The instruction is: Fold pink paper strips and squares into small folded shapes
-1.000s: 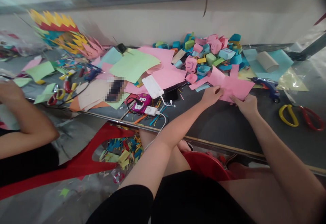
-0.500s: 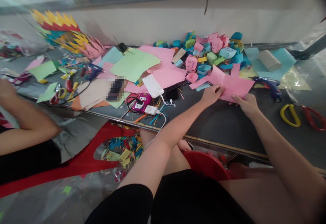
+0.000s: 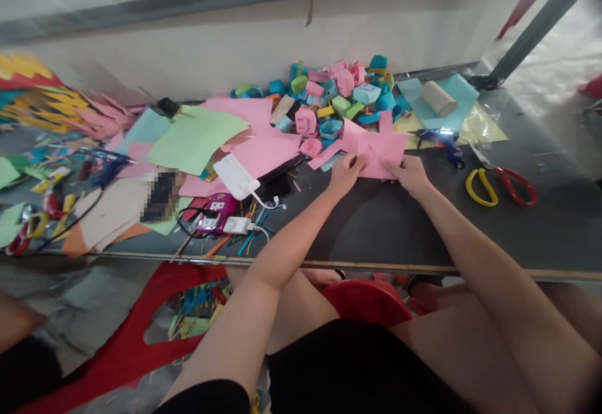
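Observation:
A square of pink paper (image 3: 383,150) with crease lines is held up over the dark table, its face toward me. My left hand (image 3: 348,170) pinches its lower left edge between thumb and fingers. On the lower right, my right hand (image 3: 409,172) grips it with the thumb in front and fingertips showing under the edge. Just behind lies a pile of small folded paper boxes (image 3: 332,127) in pink, blue, green and yellow. Pink paper strips (image 3: 327,155) lie to the left of the sheet. A blue glue gun (image 3: 444,143) rests to the right of the sheet.
Scissors (image 3: 499,183) with yellow and red handles lie at right. Left are a white power bank (image 3: 236,176), a purple power strip (image 3: 221,208) with cables, a phone (image 3: 160,196) and loose paper sheets (image 3: 200,132). A cardboard tube (image 3: 438,98) lies at the back. Another person's arm (image 3: 19,323) shows at lower left.
My view has swung right, so the table things sit further left. Both hands still hold the pink paper, which now faces me more squarely. The other person's arm has dropped lower in view.

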Available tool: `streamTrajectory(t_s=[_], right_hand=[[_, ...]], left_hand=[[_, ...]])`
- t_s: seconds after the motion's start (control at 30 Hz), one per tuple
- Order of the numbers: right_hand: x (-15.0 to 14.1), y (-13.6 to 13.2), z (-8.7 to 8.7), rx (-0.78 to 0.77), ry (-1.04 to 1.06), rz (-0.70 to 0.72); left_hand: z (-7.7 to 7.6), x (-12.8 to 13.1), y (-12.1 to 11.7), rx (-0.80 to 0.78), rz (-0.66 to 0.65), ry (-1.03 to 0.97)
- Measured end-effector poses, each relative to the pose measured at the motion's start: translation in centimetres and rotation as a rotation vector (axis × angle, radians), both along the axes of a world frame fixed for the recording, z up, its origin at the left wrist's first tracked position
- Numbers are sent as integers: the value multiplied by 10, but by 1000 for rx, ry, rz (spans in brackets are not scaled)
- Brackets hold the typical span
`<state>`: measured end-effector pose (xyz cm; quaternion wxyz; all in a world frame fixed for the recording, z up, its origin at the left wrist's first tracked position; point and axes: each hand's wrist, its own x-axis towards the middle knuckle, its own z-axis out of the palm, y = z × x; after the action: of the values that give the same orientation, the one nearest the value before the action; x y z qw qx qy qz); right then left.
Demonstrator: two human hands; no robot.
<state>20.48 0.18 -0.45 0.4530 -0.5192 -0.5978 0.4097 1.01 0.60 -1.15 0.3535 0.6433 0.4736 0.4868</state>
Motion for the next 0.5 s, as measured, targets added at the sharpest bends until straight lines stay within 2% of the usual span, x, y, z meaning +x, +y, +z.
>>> streamTrajectory(t_s=[0.27, 0.5], right_hand=[[-4, -6, 4, 15, -29, -20], [-7, -5, 6, -36, -5, 20]], left_hand=[[-6, -3, 1, -67, -117, -107], [-7, -5, 7, -104, -34, -17]])
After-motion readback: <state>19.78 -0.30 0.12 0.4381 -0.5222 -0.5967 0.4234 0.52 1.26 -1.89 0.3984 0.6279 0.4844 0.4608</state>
